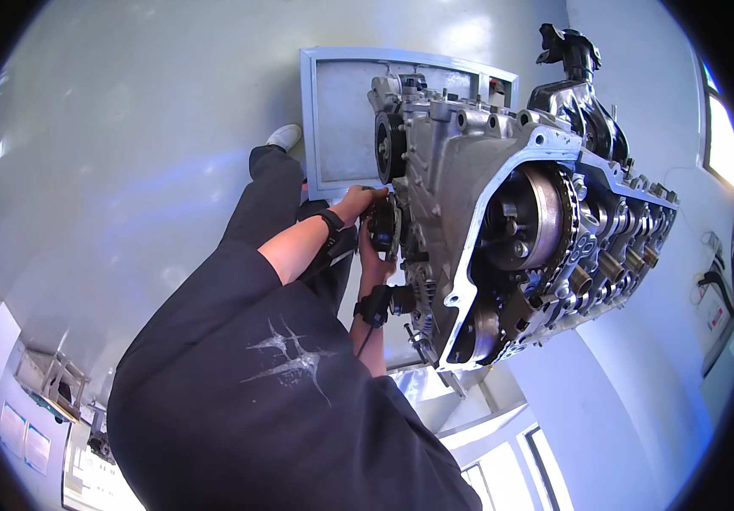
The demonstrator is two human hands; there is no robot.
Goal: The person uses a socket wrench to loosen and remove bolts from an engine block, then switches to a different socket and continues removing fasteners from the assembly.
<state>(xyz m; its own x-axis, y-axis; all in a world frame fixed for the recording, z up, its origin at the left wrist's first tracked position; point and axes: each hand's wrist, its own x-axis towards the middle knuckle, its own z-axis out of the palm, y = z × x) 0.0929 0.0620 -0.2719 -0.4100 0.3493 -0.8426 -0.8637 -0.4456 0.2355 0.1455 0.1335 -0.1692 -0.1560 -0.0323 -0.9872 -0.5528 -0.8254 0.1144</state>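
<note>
My left hand [356, 204], with a black band on its wrist, curls its fingers over the top of a black, round, pulley-like part [381, 230] on the near side of a metal engine [448, 183]. From below, my right hand [375, 266] closes on the same part; some of its fingers are hidden behind it. A black device [373, 305] is strapped round my right wrist, beside a short black cylinder [402, 299] on the engine. Above my left hand sits a larger black pulley [390, 146]. The open end of the engine shows a timing chain [569, 223] and gears.
Behind the engine a grey-blue metal frame [308, 119] with a flat panel stands low. A black branched part [588, 111] juts from the engine's far side. My leg and white shoe [284, 137] are close to the frame. A workbench [51, 383] stands at lower left.
</note>
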